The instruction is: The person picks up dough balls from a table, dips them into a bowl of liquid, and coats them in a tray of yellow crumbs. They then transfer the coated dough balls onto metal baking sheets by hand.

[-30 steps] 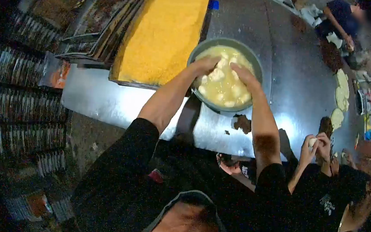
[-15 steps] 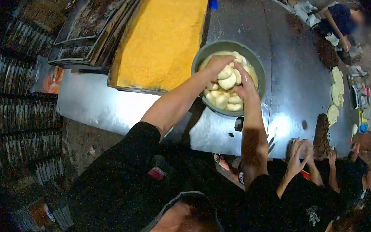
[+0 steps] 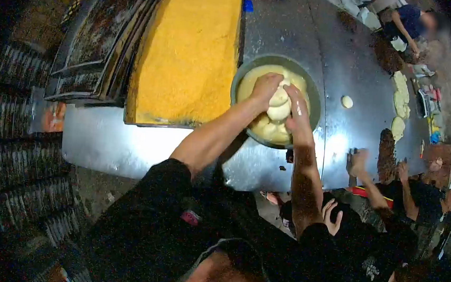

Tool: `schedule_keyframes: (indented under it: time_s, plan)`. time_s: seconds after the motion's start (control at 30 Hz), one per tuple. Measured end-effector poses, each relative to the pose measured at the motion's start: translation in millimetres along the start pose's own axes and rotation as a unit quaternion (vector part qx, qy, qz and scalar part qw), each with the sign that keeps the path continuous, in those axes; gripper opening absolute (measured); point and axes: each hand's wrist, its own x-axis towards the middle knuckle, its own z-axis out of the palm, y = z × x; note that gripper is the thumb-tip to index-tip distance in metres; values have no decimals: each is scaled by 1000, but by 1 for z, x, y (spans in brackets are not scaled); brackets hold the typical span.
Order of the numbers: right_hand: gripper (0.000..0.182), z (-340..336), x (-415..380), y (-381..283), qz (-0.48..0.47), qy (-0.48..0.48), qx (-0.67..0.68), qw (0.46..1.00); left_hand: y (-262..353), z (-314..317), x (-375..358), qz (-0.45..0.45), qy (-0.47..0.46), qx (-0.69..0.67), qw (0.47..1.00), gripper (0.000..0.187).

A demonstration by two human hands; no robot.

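Note:
A round grey-green bowl [image 3: 316, 101] stands on the metal table, holding a cloudy pale-yellow liquid [image 3: 251, 79]. My left hand [image 3: 265, 89] and my right hand [image 3: 298, 108] are over the bowl, cupped from both sides around several smooth pale dough balls [image 3: 278, 112]. My right hand looks wet. Fingers of both hands curve over the pile, and part of it is hidden beneath them. More pale pieces [image 3: 271, 131] lie in the liquid at the near side of the bowl.
Left of the bowl lies a tray of yellow crumbs [image 3: 190, 53], beside stacked dark trays [image 3: 106, 36]. A single dough ball [image 3: 347, 102] sits on the table [image 3: 297, 35]. Co-workers' hands [image 3: 359, 162] are close on the right, near dark filling [image 3: 386, 153] and flattened dough [image 3: 399, 101].
My hands have gathered the dough balls into a tighter pile, and more liquid shows in the bowl. A dough ball now lies on the table to the right. A co-worker's hands have moved apart.

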Motion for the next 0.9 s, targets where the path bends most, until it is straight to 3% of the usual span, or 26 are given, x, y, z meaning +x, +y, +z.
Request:
schedule_keyframes:
  time_s: [0.03,0.1,0.13,0.17,0.23,0.37,0.4,0.5,0.53,0.6,0.63,0.67,0.7,0.73,0.83,0.87,0.9]
  plan:
    - [54,11,-3,-11,-1,1,-1,1000,4,5,2,0,-1,-1,1000,18]
    - [54,21,-18,-18,8,92,-132,987,-3,12,-6,21,82,70,994,19]
    - [52,15,-14,-14,-72,72,-187,977,-2,17,-9,43,88,79,992,22]
    - [52,7,-9,-13,-78,69,-191,976,-5,21,-17,51,71,1,996,25]
    - [49,21,-28,-23,-88,95,-188,973,4,32,-35,70,64,-19,995,28]
    - [46,47,-36,-35,-111,75,-197,971,31,29,-53,124,25,0,992,32]
    - [44,46,-27,-26,-162,74,-245,953,45,24,-59,134,30,0,991,32]
    - [45,110,-27,-28,-133,-1,-214,968,94,-3,-67,156,53,-16,986,31]
    - [45,123,-13,-22,-154,-45,-250,955,109,-19,-60,194,69,-49,977,30]
    - [44,167,29,-14,-71,-92,-203,972,141,-48,-38,235,113,-87,962,29]
    - [42,184,63,-8,-75,-129,-185,971,162,-66,-16,241,138,-91,956,30]
    - [40,199,101,-1,-78,-166,-168,969,181,-95,21,191,122,-121,966,31]
    - [44,214,135,-1,-1,-252,-59,966,200,-119,49,138,104,-152,973,32]
    - [51,233,144,-13,10,-229,-61,971,220,-128,53,146,104,-152,972,32]
    - [55,248,163,-26,-108,-160,-136,972,254,-129,56,110,63,-106,986,39]
    - [55,242,163,-27,-110,-160,-136,971,240,-122,54,192,150,18,970,38]
    - [51,231,151,-29,-167,-144,-229,948,226,-117,48,268,233,141,924,38]
